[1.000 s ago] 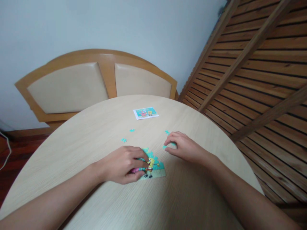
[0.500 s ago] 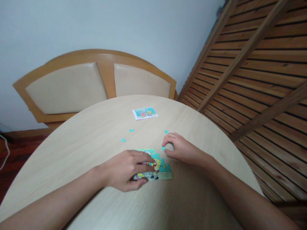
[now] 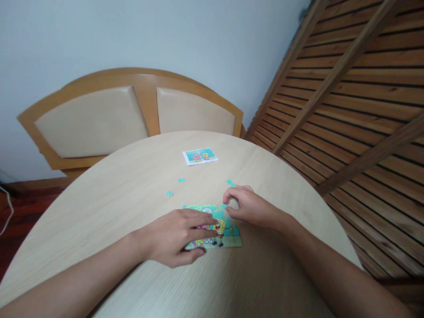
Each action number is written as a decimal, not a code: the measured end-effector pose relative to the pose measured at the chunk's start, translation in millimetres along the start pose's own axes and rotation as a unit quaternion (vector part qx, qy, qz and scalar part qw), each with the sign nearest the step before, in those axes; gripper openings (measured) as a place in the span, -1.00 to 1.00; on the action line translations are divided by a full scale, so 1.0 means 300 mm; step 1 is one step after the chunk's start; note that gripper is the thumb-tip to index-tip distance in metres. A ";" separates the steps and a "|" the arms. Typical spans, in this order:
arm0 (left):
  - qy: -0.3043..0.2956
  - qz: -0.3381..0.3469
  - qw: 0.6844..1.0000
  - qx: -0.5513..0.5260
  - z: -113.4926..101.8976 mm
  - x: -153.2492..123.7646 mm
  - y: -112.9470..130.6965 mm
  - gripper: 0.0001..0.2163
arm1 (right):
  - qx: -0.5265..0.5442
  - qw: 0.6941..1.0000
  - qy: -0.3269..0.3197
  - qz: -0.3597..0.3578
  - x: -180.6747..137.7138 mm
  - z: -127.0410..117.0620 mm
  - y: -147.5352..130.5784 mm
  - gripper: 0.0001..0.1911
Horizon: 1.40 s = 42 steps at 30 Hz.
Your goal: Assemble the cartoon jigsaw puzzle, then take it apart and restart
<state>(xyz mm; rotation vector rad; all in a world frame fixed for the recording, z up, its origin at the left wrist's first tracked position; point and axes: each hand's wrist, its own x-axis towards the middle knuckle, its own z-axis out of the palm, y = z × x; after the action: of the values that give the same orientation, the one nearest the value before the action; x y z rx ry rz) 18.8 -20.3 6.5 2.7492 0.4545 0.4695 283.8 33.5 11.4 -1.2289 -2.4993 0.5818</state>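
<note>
A jigsaw puzzle (image 3: 228,240) with yellow cartoon figures on a teal background lies on the round table, its upper right part uneven with a gap. My left hand (image 3: 180,234) rests flat over its left side, fingers stretched out, hiding part of the picture. At the upper right edge of the puzzle, my right hand (image 3: 247,205) pinches a small teal puzzle piece (image 3: 224,206) between thumb and index finger. Just beyond that hand lie loose teal pieces (image 3: 230,182), partly close to its knuckles.
Two more loose teal pieces, a nearer one (image 3: 169,194) and a farther one (image 3: 181,180), lie left of centre. Toward the back is a picture card (image 3: 200,156). A padded wooden bench back (image 3: 149,101) stands behind the table (image 3: 109,190); slatted wood (image 3: 357,110) rises at the right.
The puzzle has slid slightly to the right under my left hand, which moved with it. My right hand has shifted a little left, bringing the pinched piece closer to the gap.
</note>
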 end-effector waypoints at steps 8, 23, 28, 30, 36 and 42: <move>-0.009 -0.007 1.000 0.008 -0.003 -0.001 0.001 -0.59 | -0.007 1.000 -0.004 -0.008 0.001 0.003 0.005 -0.85; -0.022 -0.013 1.000 0.004 -0.009 0.000 0.005 -0.56 | -0.022 1.000 0.003 0.001 -0.002 0.006 0.004 -0.86; -0.024 -0.013 1.000 0.004 -0.008 -0.001 0.003 -0.56 | 0.037 0.999 0.015 0.036 0.005 0.004 -0.006 -0.92; -0.023 -0.013 1.000 0.006 -0.008 -0.001 0.003 -0.56 | 0.083 0.995 0.018 0.048 0.008 0.008 -0.010 -0.90; -0.023 -0.014 1.000 0.009 -0.008 0.001 0.004 -0.55 | 0.147 0.987 0.017 0.057 0.013 0.022 -0.016 -0.91; -0.023 -0.015 1.000 0.006 -0.006 -0.001 0.005 -0.55 | 0.126 0.991 0.024 0.029 0.016 0.026 -0.013 -0.91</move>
<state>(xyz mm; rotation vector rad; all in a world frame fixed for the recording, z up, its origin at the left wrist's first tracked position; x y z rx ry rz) 18.1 -21.5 8.5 2.7550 0.4868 0.3963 274.9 33.5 6.9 -1.2062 -2.2736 0.8429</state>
